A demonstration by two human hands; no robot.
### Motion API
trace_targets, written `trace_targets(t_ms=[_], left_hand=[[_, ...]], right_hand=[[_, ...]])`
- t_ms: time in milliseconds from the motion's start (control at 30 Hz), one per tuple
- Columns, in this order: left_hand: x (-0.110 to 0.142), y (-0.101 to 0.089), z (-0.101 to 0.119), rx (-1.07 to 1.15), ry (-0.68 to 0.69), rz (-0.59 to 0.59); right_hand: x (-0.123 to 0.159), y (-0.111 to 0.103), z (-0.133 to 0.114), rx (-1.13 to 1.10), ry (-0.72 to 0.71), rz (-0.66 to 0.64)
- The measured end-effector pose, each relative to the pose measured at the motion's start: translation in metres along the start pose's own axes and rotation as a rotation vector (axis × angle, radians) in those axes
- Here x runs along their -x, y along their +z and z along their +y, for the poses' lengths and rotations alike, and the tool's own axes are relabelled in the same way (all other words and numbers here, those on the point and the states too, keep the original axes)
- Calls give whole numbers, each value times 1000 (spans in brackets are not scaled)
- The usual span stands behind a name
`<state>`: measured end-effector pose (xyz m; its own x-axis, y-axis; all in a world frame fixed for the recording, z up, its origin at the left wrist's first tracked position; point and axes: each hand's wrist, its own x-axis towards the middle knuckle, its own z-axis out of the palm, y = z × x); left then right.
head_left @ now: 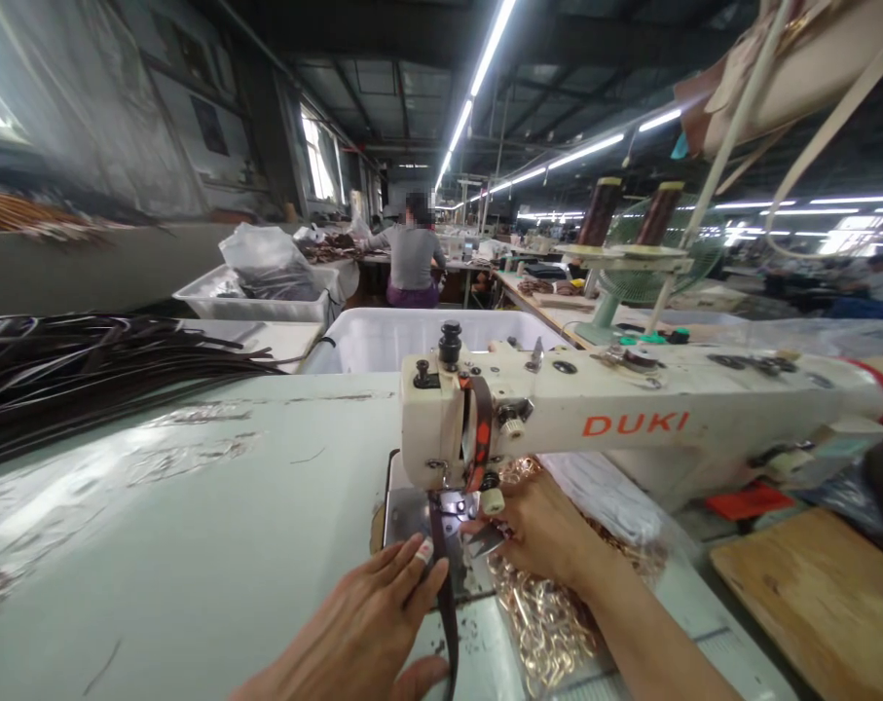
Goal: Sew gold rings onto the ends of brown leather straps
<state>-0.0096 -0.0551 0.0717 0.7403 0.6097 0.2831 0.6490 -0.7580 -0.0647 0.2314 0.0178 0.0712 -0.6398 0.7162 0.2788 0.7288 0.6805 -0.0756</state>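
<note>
A narrow dark brown strap [447, 623] runs from under the presser foot of the sewing machine [514, 409] toward me. My left hand [372, 618] lies palm down at the strap's left side, its fingers close together and their tips holding the strap against the machine bed. One finger has a white bandage on it. My right hand [543, 526] is closed around small metal thread snips [489, 539], with the blades pointing left, close to the needle area. Their handle is mostly hidden in my fingers. Below my right wrist lies a plastic bag of gold-coloured metal clasps [543, 623].
A bundle of dark straps [105, 380] covers the table's far left. Behind the machine stands a white bin [368, 336]. Thread cones [602, 209] and a green fan [652, 243] are at the right rear. A wooden board [821, 584] lies at right. A person [413, 253] sits farther back.
</note>
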Motion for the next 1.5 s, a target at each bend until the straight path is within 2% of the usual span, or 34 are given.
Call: trace_targets(t_ms=[433, 800, 1033, 1300, 1400, 1500], left_hand=[[-9, 5, -1, -209, 109, -5], [-9, 5, -3, -165, 101, 2], [-2, 12, -4, -96, 77, 81], [-1, 6, -4, -74, 89, 129], [0, 21, -10, -102, 127, 169], [3, 49, -19, -118, 176, 225]], right_hand=[[1, 2, 2, -3, 6, -80], [1, -3, 0, -22, 6, -83], [0, -1, 0, 9, -13, -64], [1, 0, 1, 23, -9, -28], [1, 0, 2, 10, -8, -50], [1, 1, 2, 15, 2, -61]])
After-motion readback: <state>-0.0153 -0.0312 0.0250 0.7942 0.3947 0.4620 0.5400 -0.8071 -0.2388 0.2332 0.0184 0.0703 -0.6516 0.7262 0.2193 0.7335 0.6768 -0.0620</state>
